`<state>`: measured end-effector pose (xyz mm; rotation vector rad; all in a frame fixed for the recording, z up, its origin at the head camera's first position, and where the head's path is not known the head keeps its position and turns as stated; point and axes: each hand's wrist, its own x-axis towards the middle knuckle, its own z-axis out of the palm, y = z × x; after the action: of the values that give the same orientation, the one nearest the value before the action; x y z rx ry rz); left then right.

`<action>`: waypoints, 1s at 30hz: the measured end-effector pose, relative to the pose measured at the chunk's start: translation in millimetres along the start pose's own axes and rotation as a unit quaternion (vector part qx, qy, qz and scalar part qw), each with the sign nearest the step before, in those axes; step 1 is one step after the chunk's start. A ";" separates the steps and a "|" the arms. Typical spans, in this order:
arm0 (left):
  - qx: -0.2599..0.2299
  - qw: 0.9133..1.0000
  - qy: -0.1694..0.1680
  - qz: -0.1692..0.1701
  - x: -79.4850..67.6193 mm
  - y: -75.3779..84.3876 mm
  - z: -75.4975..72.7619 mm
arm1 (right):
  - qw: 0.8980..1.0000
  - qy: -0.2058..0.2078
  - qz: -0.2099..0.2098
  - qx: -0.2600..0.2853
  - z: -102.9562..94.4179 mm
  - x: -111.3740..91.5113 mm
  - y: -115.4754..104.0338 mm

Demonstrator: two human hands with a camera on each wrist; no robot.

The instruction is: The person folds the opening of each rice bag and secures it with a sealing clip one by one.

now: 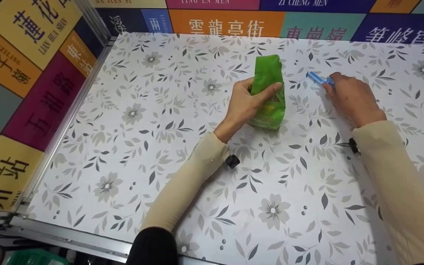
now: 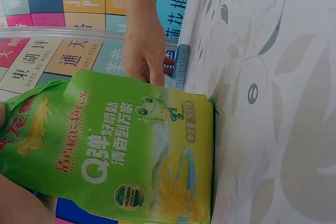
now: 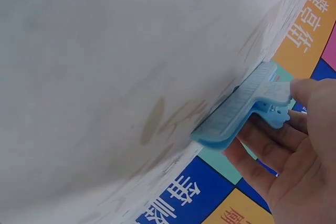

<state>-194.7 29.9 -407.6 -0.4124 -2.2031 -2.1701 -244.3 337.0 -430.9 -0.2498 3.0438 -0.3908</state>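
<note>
A green rice bag (image 1: 269,73) stands on the patterned table, gripped near its upper part by my left hand (image 1: 247,99), thumb across its front. In the left wrist view the bag's (image 2: 121,150) printed face shows a frog cartoon and a yellow lower end, which meets the tabletop. To the right of the bag, my right hand (image 1: 353,97) pinches a light blue bag clip (image 1: 317,78). The right wrist view shows the clip's (image 3: 236,108) long jaw close to the table surface, its handle between thumb and fingers. Bag and clip are apart.
The table (image 1: 197,165) carries a white cover with grey leaves and flowers. Colourful panels with Chinese place names (image 1: 226,24) stand along the back and left (image 1: 42,92). A green basket (image 1: 37,257) shows below the table's front left corner.
</note>
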 end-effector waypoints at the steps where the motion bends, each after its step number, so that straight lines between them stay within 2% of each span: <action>1: -0.002 1.000 0.001 0.001 -0.1 0.0 0.3 | 1.000 -0.003 0.003 0.003 0.0 -0.3 0.9; 13: -0.016 1.000 -0.002 0.001 -0.2 -1.0 1.8 | 0.998 -0.020 0.041 0.045 -3.7 -1.2 4.5; 17: -0.031 0.999 0.005 0.012 -0.1 -1.3 1.4 | 0.998 0.009 0.027 0.059 -2.7 0.1 2.9; 22: -0.030 1.000 0.004 0.008 -0.1 -1.4 0.9 | 0.997 0.047 0.012 0.062 -3.3 -1.5 0.6; 30: -0.030 0.999 0.005 0.010 0.9 -1.4 2.1 | 0.997 0.050 0.009 0.061 -6.2 -4.3 -5.8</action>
<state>-195.5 32.2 -408.9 -0.4224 -2.1246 -2.2281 -239.7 333.8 -423.2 -0.2027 3.1018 -0.6046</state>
